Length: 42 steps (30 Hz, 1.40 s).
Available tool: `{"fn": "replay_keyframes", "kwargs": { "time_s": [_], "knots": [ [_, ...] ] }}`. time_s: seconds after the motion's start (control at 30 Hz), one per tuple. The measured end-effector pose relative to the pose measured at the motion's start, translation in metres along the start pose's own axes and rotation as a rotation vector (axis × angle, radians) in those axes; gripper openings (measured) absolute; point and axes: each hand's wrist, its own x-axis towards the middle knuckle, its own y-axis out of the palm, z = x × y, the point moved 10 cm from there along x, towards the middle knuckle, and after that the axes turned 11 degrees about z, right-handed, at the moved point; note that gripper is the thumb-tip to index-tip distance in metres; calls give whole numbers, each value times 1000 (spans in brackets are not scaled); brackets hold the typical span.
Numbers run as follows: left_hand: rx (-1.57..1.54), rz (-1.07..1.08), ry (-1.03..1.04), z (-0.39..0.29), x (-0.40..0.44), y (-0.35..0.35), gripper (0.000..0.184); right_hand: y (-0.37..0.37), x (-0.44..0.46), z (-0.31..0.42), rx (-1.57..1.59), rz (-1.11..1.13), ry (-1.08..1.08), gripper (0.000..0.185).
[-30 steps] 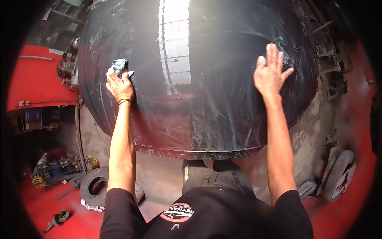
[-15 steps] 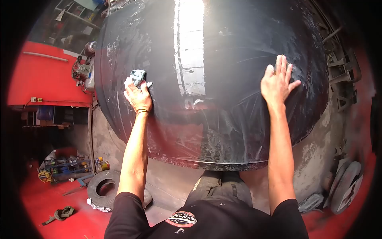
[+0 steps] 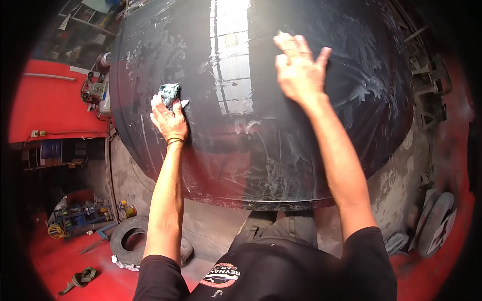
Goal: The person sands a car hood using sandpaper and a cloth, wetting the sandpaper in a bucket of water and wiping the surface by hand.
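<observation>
A large dark car hood (image 3: 211, 145), wet and streaked with whitish film, fills the middle of the head view. On its left part my left hand (image 3: 169, 120) grips a bunched grey-blue rag (image 3: 169, 93), which sticks out past the fingertips against the surface. My right hand (image 3: 300, 70) lies palm down on the hood, right of the bright reflection, with fingers stretched and thumb spread. Whether anything thin lies under its fingers is hidden.
A tire (image 3: 131, 241) lies on the floor at lower left, near a rack of tools and cans (image 3: 83, 215). A compressor (image 3: 95, 90) stands left of the hood. Metal frames (image 3: 432, 85) line the right side; grey rounded parts (image 3: 437, 226) lean at lower right.
My right hand has swept left and farther up across the hood, from its right side toward the middle. My left hand stays at nearly the same spot with the rag.
</observation>
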Motion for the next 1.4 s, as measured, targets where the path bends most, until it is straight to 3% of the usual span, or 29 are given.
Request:
{"fn": "replay_keyframes", "kwargs": {
  "time_s": [0.03, 0.13, 0.2, 0.3, 0.33, 0.37, 0.4, 0.53, 0.67, 0.7, 0.8, 0.93, 1.07, 1.1, 1.13, 1.2, 1.27, 1.33, 1.37, 1.4],
  "knots": [
    [10, -13, 5, -1, 1, 0, 67, 2, -5, -44, 166, -67, 82, 52],
    [18, -24, -10, -4, -1, 3, 65, 8, -28, -81, 153, -151, 330, 54],
    [-1, 2, -43, -5, 1, 1, 64, -9, -32, -23, 166, -18, 375, 56],
    [38, -17, -20, 3, 2, 6, 65, 14, -53, 141, 34, 145, -108, 48],
    [43, -14, -16, 4, 3, 7, 66, 3, -72, 174, 314, 204, -266, 49],
    [-12, 47, -25, 11, 6, 13, 72, 14, -101, 198, 314, 175, -396, 50],
    [-39, 64, -37, 11, 9, 14, 74, 11, -122, 198, 325, 159, -371, 54],
    [-149, 45, -87, -21, -5, -10, 81, -29, -214, 92, 766, 89, -24, 53],
    [-129, 305, 401, -276, -102, -22, 58, -20, -323, -7, 911, 0, 185, 53],
    [-292, 333, 525, -331, -132, -20, 56, -28, -341, -18, 874, 6, 216, 54],
    [-260, 323, 658, -440, -196, 18, 51, -45, -392, -50, 773, 39, 273, 57],
    [-181, 253, 471, -409, -181, 27, 47, -43, -489, -120, 746, 34, 501, 56],
    [34, 236, -19, -240, -111, 16, 51, -5, -634, -211, 693, 118, 763, 53],
    [-48, 236, -157, -199, -98, 12, 51, 6, -674, -230, 720, 135, 849, 54],
    [-11, 272, -186, -181, -93, 11, 53, 16, -714, -251, 741, 148, 930, 56],
    [165, 268, -169, -187, -87, 19, 55, 63, -825, -298, 837, 504, 1328, 66],
    [83, 284, -206, -243, -109, -4, 58, 63, -883, -328, 736, 274, 1368, 73],
    [-289, 319, 40, -319, -145, 17, 55, 87, -938, -350, 870, 125, 1475, 73],
    [-146, 306, 151, -366, -172, 20, 54, 83, -940, -349, 938, 52, 1531, 74],
    [-224, 286, 252, -405, -198, 17, 54, 80, -943, -345, 997, 15, 1585, 74]
  ]
}}
